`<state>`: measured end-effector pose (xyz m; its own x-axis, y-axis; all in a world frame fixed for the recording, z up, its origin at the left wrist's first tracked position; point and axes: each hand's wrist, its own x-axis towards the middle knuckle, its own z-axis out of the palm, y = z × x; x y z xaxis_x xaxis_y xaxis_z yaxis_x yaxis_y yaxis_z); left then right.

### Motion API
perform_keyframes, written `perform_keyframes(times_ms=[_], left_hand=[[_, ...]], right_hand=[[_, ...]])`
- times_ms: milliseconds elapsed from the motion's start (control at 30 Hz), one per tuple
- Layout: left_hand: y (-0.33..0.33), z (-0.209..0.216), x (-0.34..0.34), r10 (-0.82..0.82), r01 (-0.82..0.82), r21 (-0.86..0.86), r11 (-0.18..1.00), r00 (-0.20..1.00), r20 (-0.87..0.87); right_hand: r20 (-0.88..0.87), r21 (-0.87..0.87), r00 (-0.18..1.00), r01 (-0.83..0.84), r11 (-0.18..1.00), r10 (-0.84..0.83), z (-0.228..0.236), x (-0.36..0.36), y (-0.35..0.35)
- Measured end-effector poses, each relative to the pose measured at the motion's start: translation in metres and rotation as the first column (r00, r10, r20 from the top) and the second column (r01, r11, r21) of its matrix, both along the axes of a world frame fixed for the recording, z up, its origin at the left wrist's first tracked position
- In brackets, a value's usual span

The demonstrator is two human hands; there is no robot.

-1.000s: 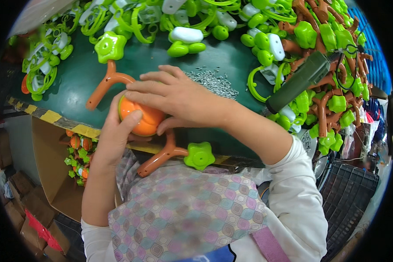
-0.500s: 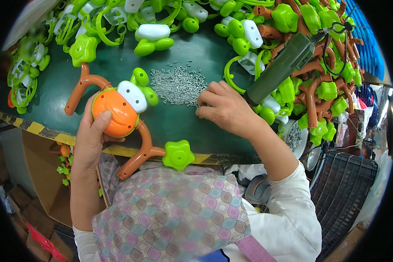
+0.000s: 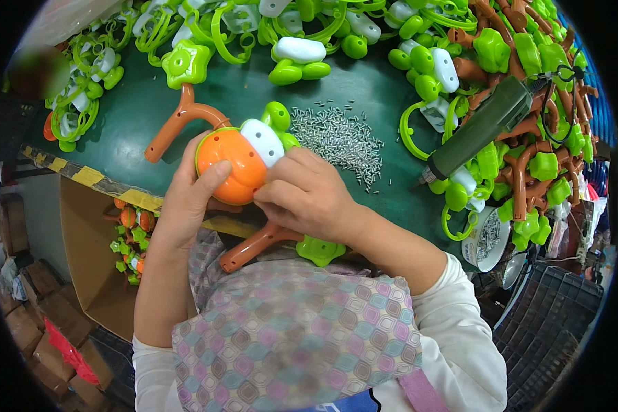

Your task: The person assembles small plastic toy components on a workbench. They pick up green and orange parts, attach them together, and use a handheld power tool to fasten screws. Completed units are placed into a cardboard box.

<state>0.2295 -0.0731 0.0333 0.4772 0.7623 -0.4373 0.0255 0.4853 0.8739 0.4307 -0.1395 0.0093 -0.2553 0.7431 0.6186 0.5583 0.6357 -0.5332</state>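
Hand assembly at the counter (image 3: 120,134), seen from above. Your left hand (image 3: 191,196) has its grip clamped on the rounded orange body (image 3: 226,165) of a toy, thumb across its face and fingers around its far-left side. The body lies just above the counter's near edge, tilted toward the upper right. A white two-holed piece (image 3: 263,141) adjoins its upper right side, with green lobes (image 3: 277,115) beyond. Your right hand (image 3: 307,196) touches or nearly touches the body's right edge, its fingertips bunched together; whether this grip pinches a small part is hidden, so you cannot tell.

One brown forked limb (image 3: 166,134) extends from the body's upper left and ends in a green star-shaped piece (image 3: 185,64). A second brown limb (image 3: 257,246) lies below your right hand, beside another green star-shaped piece (image 3: 319,251). Loose metal screws (image 3: 340,141) are spread right of the lobes. Farther right, a dark green power screwdriver (image 3: 484,125) slants above a heap of green, white and brown parts (image 3: 529,172). Below left stands an open cardboard box (image 3: 82,254).
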Motion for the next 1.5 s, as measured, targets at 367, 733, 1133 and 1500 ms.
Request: perform_keyframes(times_ms=[367, 733, 1133, 1500], left_hand=[[0.002, -0.006, -0.002, -0.007, 0.006, 0.031, 0.999, 1.0, 0.027], [0.0, -0.005, -0.004, 0.007, -0.007, 0.014, 1.0, 0.999, 0.041], [-0.001, -0.002, -0.009, -0.022, 0.022, 0.059, 0.998, 1.0, -0.01], [-0.004, 0.006, -0.004, -0.002, 0.002, 0.007, 1.0, 0.997, -0.075]], right_hand=[[0.211, 0.22, 0.973, 0.044, 0.975, -0.092, 0.014, 0.033, -0.019], [-0.146, -0.144, 0.446, 0.873, 0.465, -0.883, 0.039, 0.158, -0.083], [-0.931, -0.147, 0.337, 0.002, 0.989, -0.139, 0.066, 0.102, -0.037], [-0.889, -0.005, 0.426, -0.377, 0.926, 0.169, 0.054, -0.003, -0.014]])
